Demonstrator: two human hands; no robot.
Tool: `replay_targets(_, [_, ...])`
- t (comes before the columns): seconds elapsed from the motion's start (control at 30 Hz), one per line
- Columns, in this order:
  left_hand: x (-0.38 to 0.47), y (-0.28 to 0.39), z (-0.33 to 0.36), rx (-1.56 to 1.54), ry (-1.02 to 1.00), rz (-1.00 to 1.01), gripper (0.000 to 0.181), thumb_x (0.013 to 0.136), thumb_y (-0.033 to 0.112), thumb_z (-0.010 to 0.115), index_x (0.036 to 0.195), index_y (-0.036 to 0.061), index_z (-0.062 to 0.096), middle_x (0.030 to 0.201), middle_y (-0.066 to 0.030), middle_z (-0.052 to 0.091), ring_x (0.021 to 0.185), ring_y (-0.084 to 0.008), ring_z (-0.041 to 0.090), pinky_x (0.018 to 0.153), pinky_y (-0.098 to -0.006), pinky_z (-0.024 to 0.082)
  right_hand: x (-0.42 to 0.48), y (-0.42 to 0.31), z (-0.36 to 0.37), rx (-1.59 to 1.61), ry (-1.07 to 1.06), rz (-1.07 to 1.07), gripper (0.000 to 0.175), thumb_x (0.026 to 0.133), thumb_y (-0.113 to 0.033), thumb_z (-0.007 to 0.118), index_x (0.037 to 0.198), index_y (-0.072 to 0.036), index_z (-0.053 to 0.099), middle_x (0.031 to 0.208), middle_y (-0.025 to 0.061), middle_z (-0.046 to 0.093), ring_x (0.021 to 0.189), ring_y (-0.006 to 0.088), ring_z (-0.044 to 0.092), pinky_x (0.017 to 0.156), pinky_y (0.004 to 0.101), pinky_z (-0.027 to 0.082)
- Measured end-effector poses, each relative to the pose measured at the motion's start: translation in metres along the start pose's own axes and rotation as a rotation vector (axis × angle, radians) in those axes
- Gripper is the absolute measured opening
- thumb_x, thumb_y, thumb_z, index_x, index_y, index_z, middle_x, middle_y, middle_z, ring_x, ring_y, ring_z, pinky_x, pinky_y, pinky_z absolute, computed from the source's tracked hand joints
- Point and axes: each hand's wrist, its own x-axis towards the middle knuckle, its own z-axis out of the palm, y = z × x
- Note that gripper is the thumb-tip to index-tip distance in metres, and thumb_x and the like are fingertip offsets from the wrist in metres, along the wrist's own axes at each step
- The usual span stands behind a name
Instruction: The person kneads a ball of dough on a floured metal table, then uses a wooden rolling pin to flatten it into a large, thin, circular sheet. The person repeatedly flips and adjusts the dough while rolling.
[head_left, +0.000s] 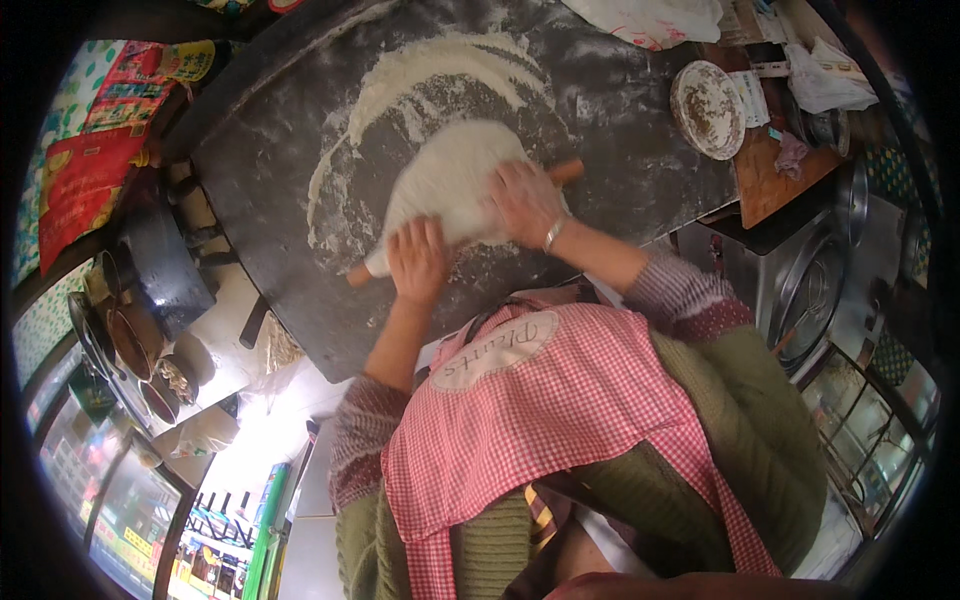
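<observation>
A pale sheet of dough (457, 169) lies on the dark, floured work table (630, 105). A wooden rolling pin (568, 172) runs slantwise at its near side, with dough seemingly wrapped about its middle; only the two ends show. My left hand (417, 253) is closed over the dough-covered pin close to its left end. Toward the other end, my right hand (523, 201), with a silver bracelet at the wrist, bears down on the dough over the pin. Both hands are slightly blurred. Beyond the dough, loose flour (442, 64) spreads in a wide arc.
A flour-dusted round bowl (708, 110) stands at the table's right, beside a brown wooden board (784, 176). A white plastic bag (652, 19) lies at the far edge. Left of the table are a dark metal box (165, 255) and several bowls (176, 379). A metal basin (810, 277) sits lower right.
</observation>
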Motion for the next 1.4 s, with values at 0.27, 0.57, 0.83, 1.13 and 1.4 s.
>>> replay_targets(0.27, [0.040, -0.020, 0.012, 0.009, 0.181, -0.125, 0.041, 0.091, 0.042, 0.071, 0.114, 0.0079, 0.064, 0.107, -0.0161, 0.062, 0.100, -0.0366, 0.061, 0.086, -0.0487, 0.045, 0.058, -0.005, -0.028, -0.020, 0.164, 0.067, 0.035, 0.099, -0.037, 0.061, 0.111, -0.004, 0.063, 0.111, 0.0180, 0.061, 0.108, 0.0347, 0.060, 0.094, 0.0526, 0.044])
replay_targets(0.57, [0.103, -0.035, -0.027, -0.126, 0.207, -0.192, 0.032, 0.095, 0.032, 0.070, 0.118, 0.0107, 0.068, 0.111, -0.0127, 0.067, 0.105, -0.0358, 0.063, 0.093, -0.0474, 0.045, 0.102, -0.012, -0.036, -0.089, 0.134, 0.042, 0.035, 0.105, -0.038, 0.057, 0.117, -0.006, 0.066, 0.117, 0.0142, 0.066, 0.112, 0.0312, 0.062, 0.098, 0.0469, 0.046])
replay_targets(0.83, [0.072, -0.081, 0.032, -0.025, 0.483, -0.299, 0.023, 0.100, 0.027, 0.062, 0.108, 0.0068, 0.068, 0.102, -0.0130, 0.068, 0.099, -0.0382, 0.063, 0.089, -0.0532, 0.046, 0.114, 0.019, -0.012, -0.082, 0.241, 0.063, 0.038, 0.106, -0.041, 0.054, 0.117, -0.008, 0.069, 0.116, 0.0130, 0.070, 0.113, 0.0309, 0.065, 0.099, 0.0466, 0.047])
replay_targets(1.13, [0.005, -0.028, 0.006, -0.157, 0.141, -0.274, 0.022, 0.097, 0.023, 0.060, 0.107, 0.0040, 0.064, 0.099, -0.0203, 0.062, 0.094, -0.0435, 0.062, 0.081, -0.0538, 0.047, 0.023, 0.005, -0.018, -0.027, -0.010, 0.100, 0.030, 0.104, -0.036, 0.055, 0.108, -0.009, 0.066, 0.110, 0.0134, 0.070, 0.108, 0.0337, 0.064, 0.091, 0.0492, 0.045])
replay_targets(1.4, [0.055, -0.038, -0.003, -0.131, 0.371, -0.271, 0.020, 0.099, 0.029, 0.063, 0.106, 0.0100, 0.065, 0.098, -0.0118, 0.062, 0.091, -0.0342, 0.061, 0.084, -0.0475, 0.044, 0.065, 0.016, -0.020, -0.083, 0.242, 0.098, 0.027, 0.103, -0.034, 0.060, 0.110, -0.009, 0.064, 0.106, 0.0129, 0.068, 0.103, 0.0327, 0.064, 0.088, 0.0484, 0.045])
